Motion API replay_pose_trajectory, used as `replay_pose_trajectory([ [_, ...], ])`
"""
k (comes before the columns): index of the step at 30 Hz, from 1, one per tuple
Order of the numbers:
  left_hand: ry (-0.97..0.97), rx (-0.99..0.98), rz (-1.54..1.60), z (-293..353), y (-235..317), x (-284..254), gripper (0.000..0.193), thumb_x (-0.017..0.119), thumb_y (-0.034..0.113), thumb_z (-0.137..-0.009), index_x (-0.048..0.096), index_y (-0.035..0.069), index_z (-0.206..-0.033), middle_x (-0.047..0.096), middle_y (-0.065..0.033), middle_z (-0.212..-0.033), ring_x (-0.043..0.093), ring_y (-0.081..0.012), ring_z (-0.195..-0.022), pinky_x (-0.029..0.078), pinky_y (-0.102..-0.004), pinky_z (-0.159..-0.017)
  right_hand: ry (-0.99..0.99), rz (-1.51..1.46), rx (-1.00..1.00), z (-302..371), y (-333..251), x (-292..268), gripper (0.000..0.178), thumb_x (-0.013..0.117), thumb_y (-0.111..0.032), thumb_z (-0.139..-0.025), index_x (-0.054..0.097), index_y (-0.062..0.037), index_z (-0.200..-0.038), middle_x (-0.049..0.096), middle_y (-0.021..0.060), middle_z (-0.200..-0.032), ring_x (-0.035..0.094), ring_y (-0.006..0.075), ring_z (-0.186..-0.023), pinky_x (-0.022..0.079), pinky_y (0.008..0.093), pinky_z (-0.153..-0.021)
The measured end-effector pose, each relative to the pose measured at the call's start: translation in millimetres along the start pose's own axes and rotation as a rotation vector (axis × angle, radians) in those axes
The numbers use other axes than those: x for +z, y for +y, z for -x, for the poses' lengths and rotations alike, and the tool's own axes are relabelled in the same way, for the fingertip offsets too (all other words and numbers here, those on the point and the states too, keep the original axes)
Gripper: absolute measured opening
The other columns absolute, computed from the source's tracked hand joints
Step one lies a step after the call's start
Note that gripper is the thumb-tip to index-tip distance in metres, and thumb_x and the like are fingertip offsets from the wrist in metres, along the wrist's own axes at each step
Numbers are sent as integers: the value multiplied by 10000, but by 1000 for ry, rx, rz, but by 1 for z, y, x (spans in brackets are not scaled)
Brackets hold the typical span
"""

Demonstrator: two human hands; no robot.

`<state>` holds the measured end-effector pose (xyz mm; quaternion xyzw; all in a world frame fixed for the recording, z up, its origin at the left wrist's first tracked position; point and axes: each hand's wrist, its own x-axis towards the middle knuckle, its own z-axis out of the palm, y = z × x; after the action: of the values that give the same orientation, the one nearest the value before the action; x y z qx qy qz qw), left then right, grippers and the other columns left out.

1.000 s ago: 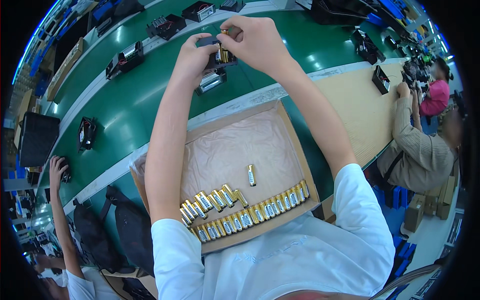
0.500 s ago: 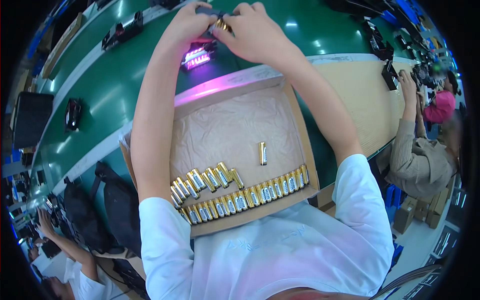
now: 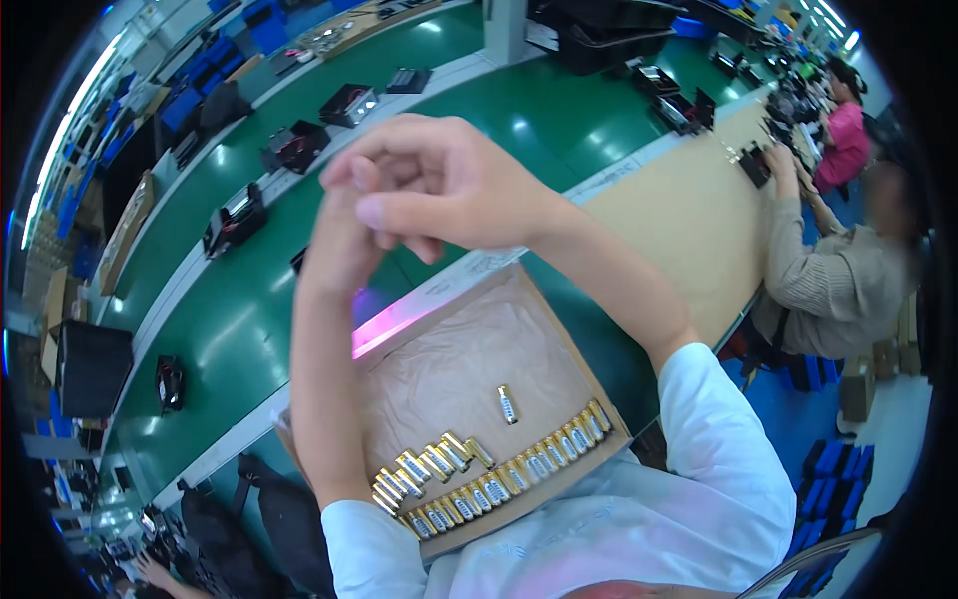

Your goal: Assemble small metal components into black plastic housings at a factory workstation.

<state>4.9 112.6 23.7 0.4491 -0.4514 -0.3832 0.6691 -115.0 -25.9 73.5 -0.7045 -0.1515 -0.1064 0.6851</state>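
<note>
Battery [image 3: 508,404], lone, gold and white: in the box [image 3: 571,344], down toward the body from the fingers of the right hand [image 3: 439,190] and somewhat right of them, well apart. Long axis roughly near-to-far, far end leaning slightly left. Right hand nearer, left hand [image 3: 342,240] farther off to the left.

Right fingers: loosely bent, thumb standing off the index finger, nothing seen between. Left fingers: mostly hidden behind the right hand; cannot tell whether gripping.

Staggered cluster [image 3: 439,459] of batteries: below the fingers, left of the lone battery. Long row [image 3: 499,487] of batteries: farthest below the fingers, along the near wall.

Pink glow [image 3: 371,331]: below the left fingers, at the far side of the box. Green bench [image 3: 249,319]: under and around the fingers. Dark units [image 3: 349,103] [image 3: 237,218]: beyond and left of the fingers. Tan mat [image 3: 689,220]: right of the fingers; co-worker [image 3: 833,255] at its far side.
</note>
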Motion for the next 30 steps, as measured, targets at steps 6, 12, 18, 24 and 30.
replay_pose_trajectory([
  [6, 23, 255, 219, -5, -10, 66, 949, 579, 792, -775, 382, 95, -1388, 518, -64, -1096, 530, -95, -805, 436, -211, -667, -38, 293, -178, 18, -25, 11, 221, 661, -120, -796, 720, -22, -985, 611, -27, -702, 476, 61, -554, 388, 191, -508],
  [12, 43, 162, 233, -2, -9, 75, 887, 651, 706, -804, 371, 109, -1397, 431, -27, -1175, 479, -85, -890, 393, -208, -694, -64, 204, -181, 25, -24, 14, 318, 590, -62, -747, 721, 26, -1023, 653, -35, -736, 370, 40, -508, 276, 134, -509],
  [18, 40, 134, 62, 5, -5, 76, 695, 628, 493, -882, 376, 100, -1397, 417, -38, -1244, 481, -103, -920, 402, -219, -720, -54, 250, -292, 29, -23, 19, 344, 568, -60, -708, 730, 24, -1000, 644, -38, -702, 381, 42, -502, 277, 138, -504],
  [24, 20, 193, -124, 2, -8, 76, 600, 571, 382, -897, 387, 91, -1388, 430, -65, -1261, 496, -135, -925, 416, -259, -749, -52, 285, -374, 32, -26, 20, 348, 553, -55, -683, 738, 22, -968, 636, -14, -678, 384, 49, -492, 285, 151, -491],
  [30, 19, 277, -217, 6, 3, 87, 607, 542, 464, -919, 401, 78, -1365, 483, -87, -1198, 521, -173, -935, 423, -301, -796, 6, 153, -414, 37, -32, 29, 278, 561, -85, -690, 729, 5, -893, 555, -22, -581, 360, 85, -474, 326, 166, -577],
])
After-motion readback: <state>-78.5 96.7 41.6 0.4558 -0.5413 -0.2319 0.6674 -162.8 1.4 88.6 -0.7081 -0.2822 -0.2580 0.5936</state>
